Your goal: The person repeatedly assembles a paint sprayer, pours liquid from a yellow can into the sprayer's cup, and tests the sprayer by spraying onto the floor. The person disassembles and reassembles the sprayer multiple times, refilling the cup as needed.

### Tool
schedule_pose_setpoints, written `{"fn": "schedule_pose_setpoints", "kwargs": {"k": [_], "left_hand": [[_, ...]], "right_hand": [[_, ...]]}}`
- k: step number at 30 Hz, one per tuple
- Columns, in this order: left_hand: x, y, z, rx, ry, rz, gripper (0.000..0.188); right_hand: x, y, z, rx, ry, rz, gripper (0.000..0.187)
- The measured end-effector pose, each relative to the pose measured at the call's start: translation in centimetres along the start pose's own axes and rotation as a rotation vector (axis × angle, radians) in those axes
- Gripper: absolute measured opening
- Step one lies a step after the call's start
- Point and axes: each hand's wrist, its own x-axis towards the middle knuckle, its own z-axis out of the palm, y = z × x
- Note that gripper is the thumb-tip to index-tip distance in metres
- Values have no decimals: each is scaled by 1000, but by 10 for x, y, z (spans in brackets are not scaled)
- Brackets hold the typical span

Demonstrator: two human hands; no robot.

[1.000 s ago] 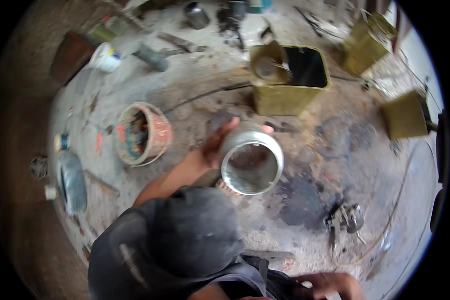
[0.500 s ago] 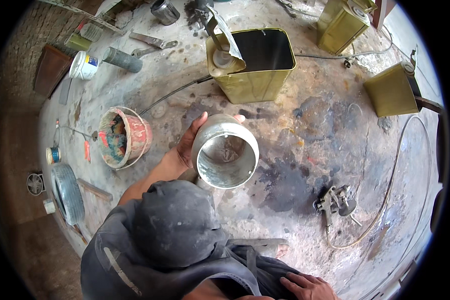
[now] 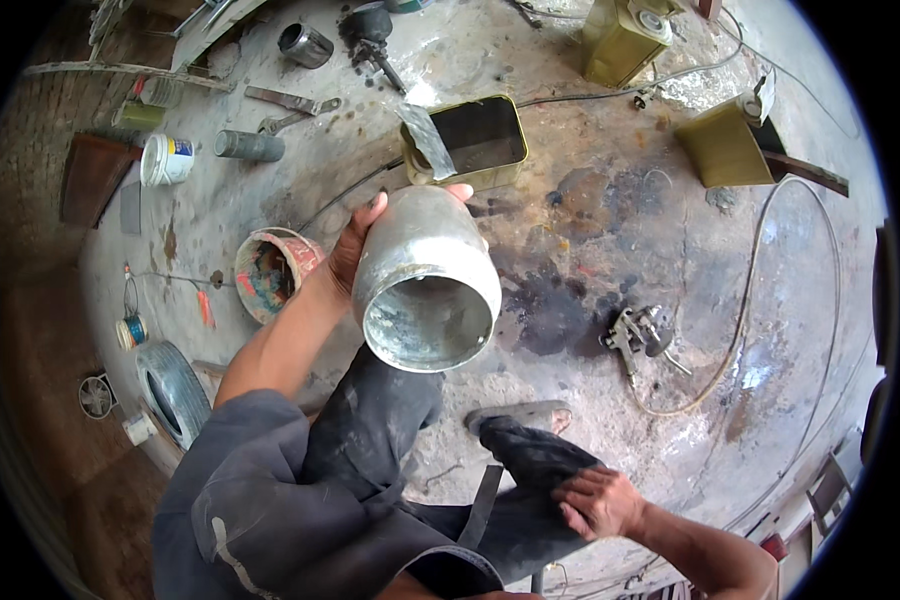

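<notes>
A silver metal cup (image 3: pixel 429 235) with rounded sides is held up in front of me, its wide mouth tilted toward me. My left hand (image 3: pixel 355 240) is closed round its far side, thumb on the left and fingertips showing at the top. Some whitish and greenish residue marks the inside. My right hand (image 3: pixel 597 500) rests on my right knee, fingers lying over the dark trousers (image 3: pixel 535 480), with no object in it. Beyond the cup stands an open-topped gold tin (image 3: pixel 490 180), a bent metal flap (image 3: pixel 427 140) at its left side.
A paint-smeared red bucket (image 3: pixel 305 255) stands left of my forearm. On the right lies a spray gun (image 3: pixel 638 338) with a hose (image 3: pixel 745 310) curving away. Two more gold tins (image 3: pixel 610 45) stand farther back. A tyre (image 3: pixel 173 392) and a white tub (image 3: pixel 165 160) are at left.
The cup has come up closer and tilted, showing more of its outer wall. My view has shifted, so both legs and my right forearm now show. My right hand stays on my leg.
</notes>
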Motion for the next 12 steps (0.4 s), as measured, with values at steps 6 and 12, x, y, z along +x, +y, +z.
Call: {"fn": "schedule_pose_setpoints", "kwargs": {"k": [6, 12], "left_hand": [[-53, 81, 75, 50, -27, 91, 104], [-201, 154, 155, -132, -28, 328, 103]], "right_hand": [[-9, -36, 16, -50, -63, 175, 17], [-18, -88, 63, -173, 32, 863, 48]]}}
